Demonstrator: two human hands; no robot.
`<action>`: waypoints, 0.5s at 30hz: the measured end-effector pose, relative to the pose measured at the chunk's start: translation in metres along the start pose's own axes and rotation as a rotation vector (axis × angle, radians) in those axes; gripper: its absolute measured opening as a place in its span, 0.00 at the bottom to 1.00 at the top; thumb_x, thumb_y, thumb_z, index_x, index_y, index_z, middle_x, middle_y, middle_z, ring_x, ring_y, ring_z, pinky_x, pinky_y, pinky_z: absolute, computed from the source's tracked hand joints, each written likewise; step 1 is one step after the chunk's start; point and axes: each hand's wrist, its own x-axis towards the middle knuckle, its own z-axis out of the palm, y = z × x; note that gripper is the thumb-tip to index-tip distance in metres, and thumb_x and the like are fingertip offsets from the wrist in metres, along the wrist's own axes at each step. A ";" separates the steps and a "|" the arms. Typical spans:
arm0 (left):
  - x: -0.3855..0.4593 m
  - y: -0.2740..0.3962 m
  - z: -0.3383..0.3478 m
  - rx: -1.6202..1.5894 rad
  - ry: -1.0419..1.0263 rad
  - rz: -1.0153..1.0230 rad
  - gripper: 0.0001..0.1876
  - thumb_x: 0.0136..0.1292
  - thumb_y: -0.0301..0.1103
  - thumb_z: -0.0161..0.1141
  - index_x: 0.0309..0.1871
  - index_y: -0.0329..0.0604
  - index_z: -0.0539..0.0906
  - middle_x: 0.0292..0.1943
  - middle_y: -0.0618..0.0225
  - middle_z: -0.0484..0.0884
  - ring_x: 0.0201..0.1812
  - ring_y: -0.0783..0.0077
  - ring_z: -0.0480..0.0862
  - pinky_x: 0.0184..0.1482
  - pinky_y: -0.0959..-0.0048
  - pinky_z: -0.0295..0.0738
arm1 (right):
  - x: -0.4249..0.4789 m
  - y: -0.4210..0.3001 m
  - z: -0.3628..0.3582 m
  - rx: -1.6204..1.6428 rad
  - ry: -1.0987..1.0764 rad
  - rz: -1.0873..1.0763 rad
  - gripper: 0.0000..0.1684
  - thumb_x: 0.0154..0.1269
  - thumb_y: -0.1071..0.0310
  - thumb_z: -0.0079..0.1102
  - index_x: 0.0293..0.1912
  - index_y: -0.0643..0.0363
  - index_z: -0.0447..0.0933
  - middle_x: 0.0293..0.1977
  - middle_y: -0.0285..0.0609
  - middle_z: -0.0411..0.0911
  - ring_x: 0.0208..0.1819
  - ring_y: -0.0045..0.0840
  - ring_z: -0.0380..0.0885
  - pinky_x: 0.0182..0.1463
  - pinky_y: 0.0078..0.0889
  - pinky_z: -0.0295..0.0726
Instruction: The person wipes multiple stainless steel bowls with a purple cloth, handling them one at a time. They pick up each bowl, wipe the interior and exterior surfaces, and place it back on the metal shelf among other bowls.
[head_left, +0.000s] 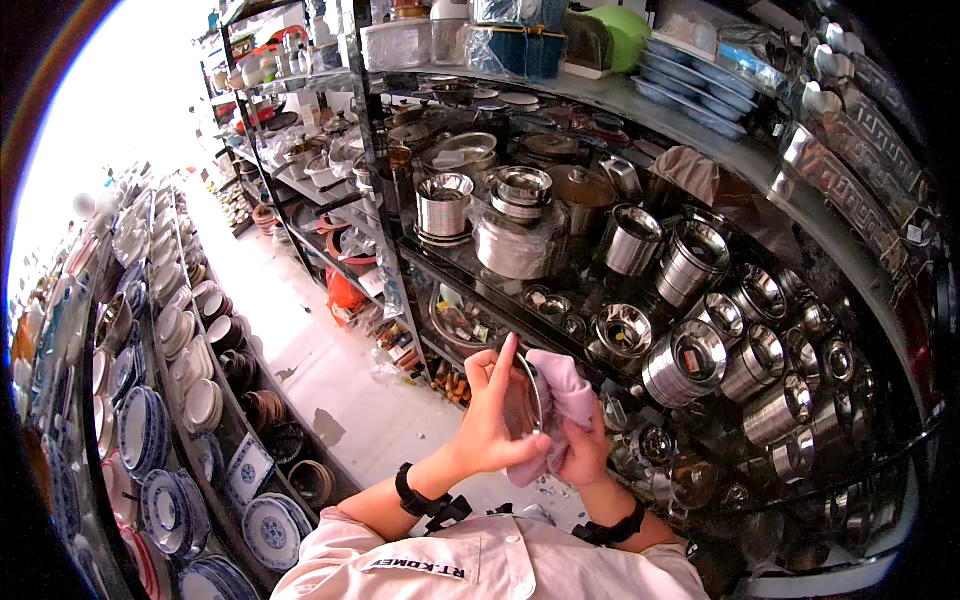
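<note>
In front of my chest, my left hand (491, 424) grips a shiny round dish or lid (523, 401) by its edge, thumb low and forefinger high. The piece is tilted nearly on edge, its bright metal rim facing right; whether it is glass or steel I cannot tell. A bunched pale pink cloth (562, 390) is pressed to its right side by my right hand (585, 450). The cloth hides that side of the piece and some of my right fingers.
A dark rack (480, 277) at right holds steel bowls (686, 360), canisters and a pot (521, 240). Blue-rimmed plates (169, 514) and white dishes (201, 405) line the left shelves. Between them runs a pale floor aisle (300, 352); light blue trays (697, 86) stand on the upper shelf.
</note>
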 end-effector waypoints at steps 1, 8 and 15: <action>-0.001 -0.005 -0.004 -0.036 -0.026 -0.032 0.68 0.53 0.76 0.63 0.82 0.31 0.50 0.60 0.55 0.59 0.61 0.58 0.61 0.70 0.60 0.56 | 0.002 0.000 0.006 -0.092 -0.055 -0.077 0.36 0.71 0.73 0.55 0.76 0.58 0.61 0.76 0.44 0.59 0.75 0.35 0.64 0.77 0.39 0.63; -0.011 -0.043 -0.018 -0.350 -0.233 -0.112 0.47 0.73 0.67 0.41 0.83 0.39 0.52 0.81 0.50 0.49 0.82 0.55 0.50 0.81 0.58 0.41 | 0.008 -0.012 0.023 -0.922 -0.439 -0.557 0.39 0.53 0.56 0.79 0.66 0.51 0.79 0.76 0.59 0.53 0.77 0.58 0.53 0.77 0.59 0.54; -0.030 -0.021 -0.026 -0.911 -0.474 -0.355 0.53 0.73 0.70 0.41 0.85 0.38 0.39 0.84 0.56 0.44 0.83 0.62 0.49 0.81 0.64 0.43 | 0.013 -0.003 0.025 -1.101 -0.433 -0.680 0.44 0.55 0.54 0.79 0.68 0.51 0.70 0.73 0.63 0.55 0.73 0.59 0.59 0.73 0.61 0.60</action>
